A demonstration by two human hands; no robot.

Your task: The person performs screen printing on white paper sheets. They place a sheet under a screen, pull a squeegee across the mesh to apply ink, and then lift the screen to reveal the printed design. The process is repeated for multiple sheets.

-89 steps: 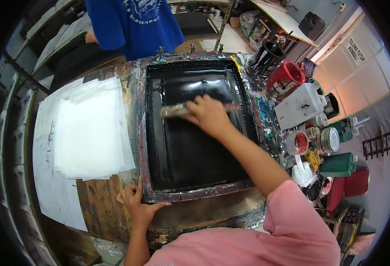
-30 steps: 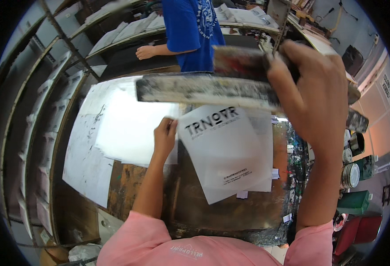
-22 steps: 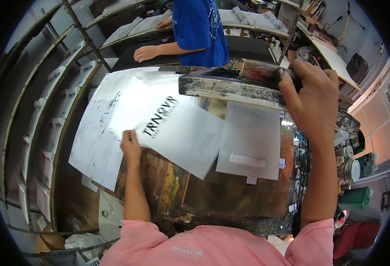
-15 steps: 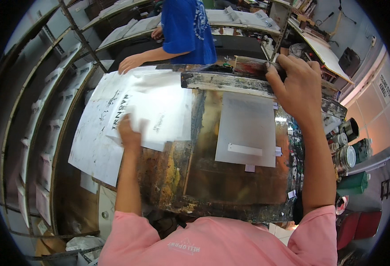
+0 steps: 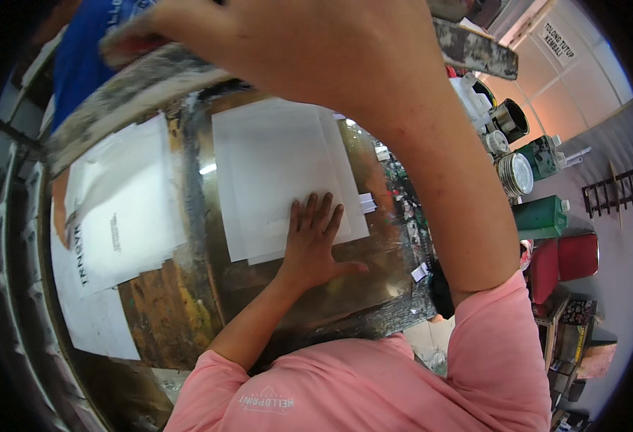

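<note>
My left hand [image 5: 313, 241] lies flat with its fingers spread, on the lower right part of a translucent whitish sheet [image 5: 273, 173]. A second such sheet overlaps with it on the dark, stained printing table [image 5: 316, 299]. High up and close to view, my right hand [image 5: 280, 43] is at a paint-stained wooden frame [image 5: 151, 83], which slants over the table's far side. Its thumb side is blurred and its other fingers are out of view; it appears closed on the frame. To the left lies a stack of printed white sheets [image 5: 126, 209].
Another person's hand [image 5: 61, 209] is by the stack's left edge, and a blue shirt [image 5: 86, 65] shows behind. Racks [image 5: 21, 288] stand at far left. Cans [image 5: 514, 176] and a green jug [image 5: 543, 217] stand right of the table. Small white tabs [image 5: 367, 203] mark the table.
My left hand has moved right from the paper stack to the translucent sheet, where a second sheet now overlaps. My right hand and the frame are higher and nearer; the view has turned right.
</note>
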